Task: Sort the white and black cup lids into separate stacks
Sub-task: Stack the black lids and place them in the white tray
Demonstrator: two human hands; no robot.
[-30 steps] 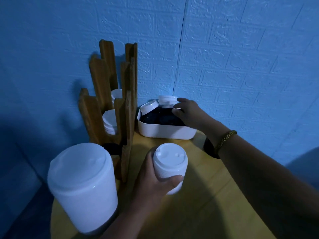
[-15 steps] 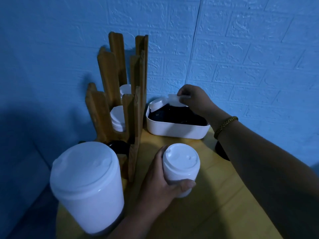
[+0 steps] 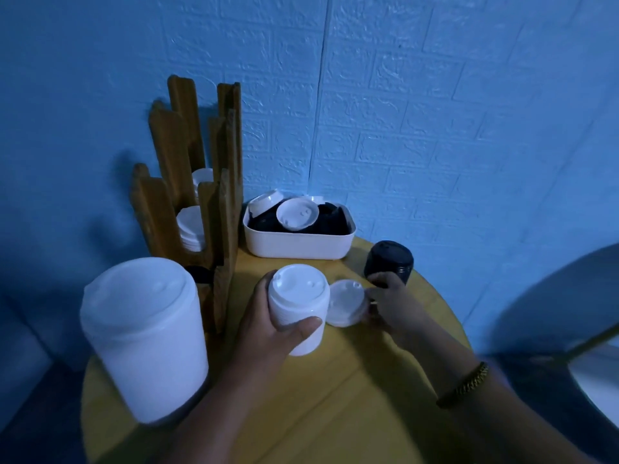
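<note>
My left hand [image 3: 271, 324] grips a short stack of white lids [image 3: 298, 304] standing on the round yellow table [image 3: 335, 406]. My right hand [image 3: 390, 301] holds a single white lid [image 3: 345, 306] by its edge, tilted, just right of that stack and touching it. A stack of black lids [image 3: 388, 264] stands behind my right hand. The white bin [image 3: 296, 242] at the back holds mixed black and white lids, with a white lid [image 3: 297, 214] on top.
A tall white stack of lids [image 3: 144, 333] stands at the near left of the table. A wooden slotted holder [image 3: 201, 182] with white lids in it stands against the blue wall at the left. A white rounded object [image 3: 599, 386] shows at the right edge.
My right hand has lifted a white lid out of the bin and brought it down to the stack that my left hand holds. The camera has tilted, bringing the black stack into view.
</note>
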